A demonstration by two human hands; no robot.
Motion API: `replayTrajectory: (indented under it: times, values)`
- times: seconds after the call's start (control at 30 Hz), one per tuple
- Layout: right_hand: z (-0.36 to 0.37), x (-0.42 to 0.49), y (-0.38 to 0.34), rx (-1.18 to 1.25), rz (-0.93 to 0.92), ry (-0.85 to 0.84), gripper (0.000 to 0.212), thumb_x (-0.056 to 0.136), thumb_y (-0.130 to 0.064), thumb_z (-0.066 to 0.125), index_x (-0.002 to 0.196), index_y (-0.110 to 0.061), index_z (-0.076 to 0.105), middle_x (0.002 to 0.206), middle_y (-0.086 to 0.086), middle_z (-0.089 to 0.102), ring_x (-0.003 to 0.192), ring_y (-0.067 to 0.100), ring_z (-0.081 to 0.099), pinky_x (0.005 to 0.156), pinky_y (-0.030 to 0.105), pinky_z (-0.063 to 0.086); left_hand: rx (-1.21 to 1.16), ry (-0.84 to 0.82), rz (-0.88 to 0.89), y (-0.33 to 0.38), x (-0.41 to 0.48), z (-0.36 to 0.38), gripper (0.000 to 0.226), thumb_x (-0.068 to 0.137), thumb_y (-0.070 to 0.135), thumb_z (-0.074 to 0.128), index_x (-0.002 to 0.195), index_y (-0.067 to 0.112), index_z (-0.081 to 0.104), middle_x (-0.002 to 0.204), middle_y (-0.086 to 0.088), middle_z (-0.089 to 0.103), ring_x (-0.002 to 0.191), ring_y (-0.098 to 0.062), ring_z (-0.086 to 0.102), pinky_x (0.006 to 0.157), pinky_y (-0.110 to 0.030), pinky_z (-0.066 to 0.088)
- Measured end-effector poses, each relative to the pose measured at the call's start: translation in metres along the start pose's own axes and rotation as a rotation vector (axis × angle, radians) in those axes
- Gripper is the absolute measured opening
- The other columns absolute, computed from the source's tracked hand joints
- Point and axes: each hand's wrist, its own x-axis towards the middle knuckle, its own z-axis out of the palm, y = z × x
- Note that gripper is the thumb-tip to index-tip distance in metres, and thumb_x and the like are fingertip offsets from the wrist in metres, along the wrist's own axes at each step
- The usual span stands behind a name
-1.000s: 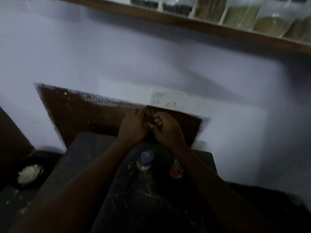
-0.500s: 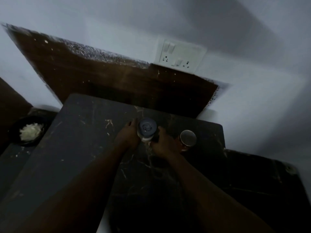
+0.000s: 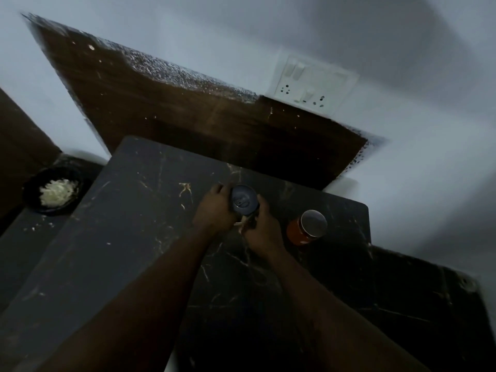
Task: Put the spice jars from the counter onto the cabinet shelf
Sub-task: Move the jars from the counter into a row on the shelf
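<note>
Left hand (image 3: 214, 208) and right hand (image 3: 264, 232) round jar (image 3: 244, 202) on dark counter (image 3: 134, 237), white wall (image 3: 416, 170)

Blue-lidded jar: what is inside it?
Not visible. Its blue lid closes the top, and the left hand and right hand grip its sides; only a pale sliver of the jar shows between them.

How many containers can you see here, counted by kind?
Spice jars: 2, the round jar with a dark blue lid, held between the left hand and the right hand, and the orange round jar with a grey lid, standing apart to its right.
Bowls: 1, the black round bowl of pale shreds.
Total: 3.
</note>
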Motion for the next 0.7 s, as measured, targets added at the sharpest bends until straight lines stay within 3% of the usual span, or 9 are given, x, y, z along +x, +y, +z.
replayTrajectory:
  times: [0.1,0.23,0.33,0.47,0.57,0.63,0.7]
  values:
    - [-0.004,-0.009,-0.023,0.059,-0.079,0.071,0.102,0.083,-0.032,0.080,0.162,-0.029,0.014,0.156,0.001,0.047,0.138,0.020,0.051,0.112,0.044,0.045,-0.053,0.161,-0.014,0.007,-0.012,-0.022,0.081,0.063,0.068,0.075,0.125,0.021,0.055,0.113,-0.001,0.053,0.099,-0.018,0.054,0.076,-0.028,0.040]
    - [-0.014,-0.027,-0.072,0.109,-0.224,0.184,0.110,0.071,-0.061,0.074,0.160,-0.032,0.016,0.160,-0.002,0.039,0.143,0.013,0.042,0.117,0.040,0.038,-0.204,0.360,0.005,0.028,-0.026,-0.069,0.076,0.055,0.080,0.073,0.110,0.036,0.046,0.103,0.016,0.050,0.090,-0.002,0.053,0.072,-0.024,0.048]
    - [-0.025,-0.040,-0.111,0.140,-0.344,0.292,0.101,0.079,-0.045,0.081,0.160,-0.025,0.023,0.159,0.001,0.040,0.142,0.014,0.043,0.116,0.036,0.038,-0.306,0.472,0.079,0.046,-0.038,-0.111,0.077,0.054,0.085,0.073,0.109,0.045,0.038,0.100,0.024,0.052,0.087,0.009,0.057,0.066,-0.013,0.046]
    - [-0.043,-0.062,-0.170,0.218,-0.473,0.462,0.078,0.090,-0.028,0.077,0.155,-0.020,0.035,0.151,0.003,0.049,0.136,0.018,0.050,0.109,0.032,0.045,-0.405,0.616,0.162,0.072,-0.061,-0.169,0.082,0.053,0.082,0.079,0.114,0.046,0.038,0.109,0.018,0.057,0.096,0.002,0.062,0.074,-0.021,0.055]
    - [-0.061,-0.077,-0.214,0.337,-0.587,0.515,0.071,0.090,-0.025,0.075,0.152,-0.025,0.041,0.147,0.000,0.054,0.134,0.018,0.054,0.105,0.042,0.050,-0.515,0.758,0.313,0.092,-0.077,-0.215,0.074,0.059,0.072,0.083,0.116,0.045,0.046,0.114,0.015,0.059,0.108,-0.005,0.062,0.086,-0.028,0.056]
    - [-0.081,-0.088,-0.246,0.390,-0.677,0.516,0.077,0.084,-0.028,0.080,0.150,-0.036,0.041,0.142,-0.004,0.058,0.129,0.016,0.059,0.100,0.042,0.054,-0.551,0.805,0.402,0.107,-0.087,-0.250,0.070,0.068,0.065,0.081,0.123,0.036,0.050,0.121,0.009,0.059,0.114,-0.012,0.061,0.089,-0.039,0.056]
    - [-0.104,-0.099,-0.280,0.435,-0.772,0.516,0.076,0.081,-0.042,0.077,0.147,-0.048,0.039,0.137,-0.010,0.059,0.121,0.012,0.063,0.094,0.040,0.058,-0.558,0.858,0.490,0.123,-0.094,-0.285,0.063,0.077,0.062,0.076,0.127,0.034,0.050,0.126,0.008,0.059,0.117,-0.014,0.060,0.090,-0.041,0.056]
